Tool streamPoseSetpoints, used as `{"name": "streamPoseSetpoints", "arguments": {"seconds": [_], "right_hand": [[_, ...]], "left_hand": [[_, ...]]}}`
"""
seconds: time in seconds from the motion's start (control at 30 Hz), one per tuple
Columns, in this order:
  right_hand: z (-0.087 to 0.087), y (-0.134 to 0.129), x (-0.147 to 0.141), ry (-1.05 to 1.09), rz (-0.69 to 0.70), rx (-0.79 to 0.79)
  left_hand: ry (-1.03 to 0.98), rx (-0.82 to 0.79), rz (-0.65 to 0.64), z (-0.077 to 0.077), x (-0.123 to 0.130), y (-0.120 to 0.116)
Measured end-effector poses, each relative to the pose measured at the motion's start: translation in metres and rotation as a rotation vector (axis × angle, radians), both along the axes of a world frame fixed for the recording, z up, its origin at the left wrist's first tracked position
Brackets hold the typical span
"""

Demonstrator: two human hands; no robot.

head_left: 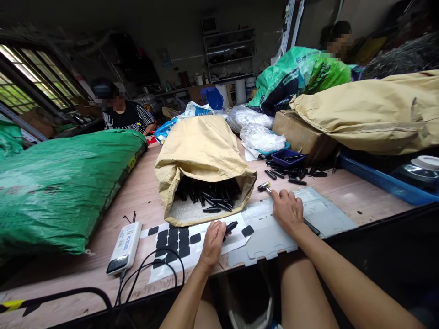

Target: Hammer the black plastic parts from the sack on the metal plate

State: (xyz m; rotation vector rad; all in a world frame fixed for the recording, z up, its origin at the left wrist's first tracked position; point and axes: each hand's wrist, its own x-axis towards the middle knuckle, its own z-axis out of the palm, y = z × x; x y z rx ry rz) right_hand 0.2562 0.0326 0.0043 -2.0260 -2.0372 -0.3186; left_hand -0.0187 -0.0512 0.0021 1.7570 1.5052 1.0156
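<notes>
Left hand (pixel 213 238) grips black tube (pixel 232 226) over white sheet (pixel 237 239), axis slanting away rightward | right hand (pixel 288 211) clasps hammer (pixel 264 186), its head beyond the tube (right beside the bag (pixel 206 146))

A front-facing open sack (pixel 206 141) of slender parts (pixel 219 203) lies mid-tabletop (pixel 137 192), a stuffed bag (pixel 65 183) to its left. Before it stretch a sticker sheet (pixel 199 228) and, to the right, a flat board (pixel 270 242); a power bank (pixel 125 249) sits left of the sheet. Loose parts (pixel 297 181) lie right of the sack, a small tray (pixel 288 158) and carton (pixel 302 135) behind them.
</notes>
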Motion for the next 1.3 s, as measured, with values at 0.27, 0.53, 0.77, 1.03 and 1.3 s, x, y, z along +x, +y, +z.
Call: {"name": "streamPoseSetpoints", "arguments": {"seconds": [0.27,0.53,0.77,1.03,1.3], "right_hand": [[0.036,-0.052,-0.049,0.331,0.815,-0.175],[0.029,-0.039,-0.063,0.206,0.941,-0.272],[0.016,-0.039,-0.067,0.212,0.940,-0.221],[-0.001,-0.045,-0.081,0.271,0.906,-0.075],[0.017,-0.012,-0.015,0.340,0.500,0.055]], "left_hand": [[0.118,-0.002,-0.062,-0.004,0.000,0.000],[0.188,0.000,-0.125,0.003,0.002,-0.002],[0.229,0.042,-0.124,0.000,0.004,-0.005],[0.228,0.035,-0.057,-0.007,0.003,-0.003],[0.229,0.073,-0.053,-0.007,0.004,-0.003]]}}
